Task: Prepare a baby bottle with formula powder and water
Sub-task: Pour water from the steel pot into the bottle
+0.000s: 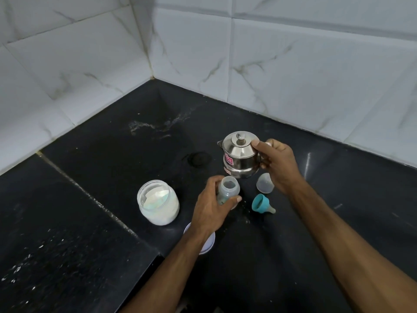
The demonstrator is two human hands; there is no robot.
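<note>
Bare black counter (pixel 101 159) lies open beyond the left hand's fingers (pixel 215 180), while the powder jar (pixel 158 202) crowds its outer side and clear cap (pixel 264 182) and teal teat (pixel 261 203) sit under the right hand's fingers (pixel 262 145)

Counter (pixel 94 168) black, glossy, pale speckles and a whitish smear. Wall tiles (pixel 293 64) white marble pattern, grey-brown veins, dark grout. Steel kettle (pixel 240 154) shiny silver, pink-red sticker on side. Baby bottle (pixel 228 188) translucent grey-blue, open top. Nipple ring (pixel 260 203) teal, nipple pale translucent. Bottle cap (pixel 262 182) clear, cloudy. Powder jar (pixel 158 203) clear, white powder inside, pale greenish tint. Jar lid (pixel 208 243) white.
</note>
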